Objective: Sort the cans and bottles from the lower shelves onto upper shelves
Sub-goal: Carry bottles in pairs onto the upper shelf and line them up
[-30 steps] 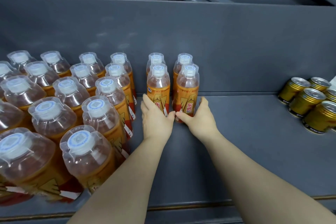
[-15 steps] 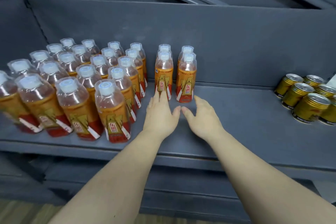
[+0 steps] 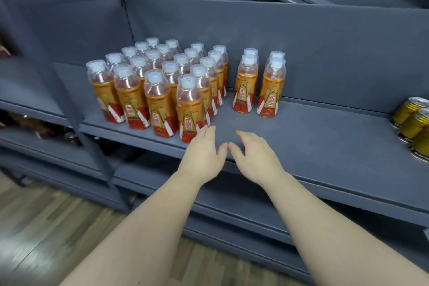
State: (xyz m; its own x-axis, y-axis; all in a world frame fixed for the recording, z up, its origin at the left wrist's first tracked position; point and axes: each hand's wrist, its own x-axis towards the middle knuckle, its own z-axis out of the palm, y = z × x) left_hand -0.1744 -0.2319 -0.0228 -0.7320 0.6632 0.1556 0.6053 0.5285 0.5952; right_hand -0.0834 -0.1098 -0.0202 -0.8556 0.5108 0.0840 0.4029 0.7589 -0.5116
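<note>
While left hand point(image 3: 204, 155) and right hand point(image 3: 255, 158) hover empty, fingers loosely spread, over the near edge of the shelf point(image 3: 325, 146) | 2 front bottles point(image 3: 246, 86) upright, long axis vertical, directly far of right hand | bottle block point(image 3: 162, 95) just left of left hand | cans point(image 3: 411, 121) at right edge | judged next: reach down to lower shelf point(image 3: 243, 202)

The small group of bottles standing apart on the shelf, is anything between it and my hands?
Nothing visible. Only bare shelf lies between the left hand, the right hand and the small group of bottles. The big block of bottles stands to the left, out of that path.
</note>
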